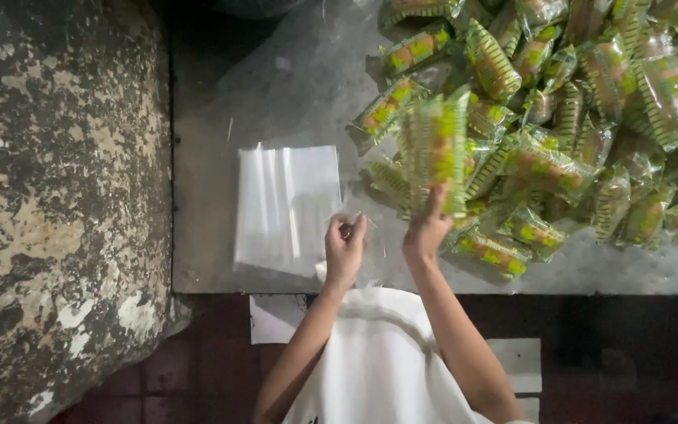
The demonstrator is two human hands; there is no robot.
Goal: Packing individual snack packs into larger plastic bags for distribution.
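White cloth (382, 361), nearest the lens at the bottom edge, is being worn or draped between the two bare forearms. Above it, the left hand (344, 250) is being held over the grey tabletop (205, 235) with its fingers pinched together on the thin edge of a clear plastic film (364, 224); how much of the film is being gripped cannot be told.

A green and yellow striped snack packet (435, 149) is being gripped by the right hand (427, 228), whose fingers are closed on the packet's lower end. This packet is being held upright, its long axis running away from the person toward the top of the view, and it is blurred. It is being held just in front of the near-left edge of the heap.

A flat stack of clear plastic bags (286, 208) is lying on the tabletop just left of the left hand, rectangular, with its long side running away from the person.

A large heap of like packets (582, 118), green with yellow stripes and orange patches, is being kept on the right half of the table, the packets lying at all angles and overlapping.

A rough, flaking, mottled wall surface (56, 196) is showing at the left, beside the table.
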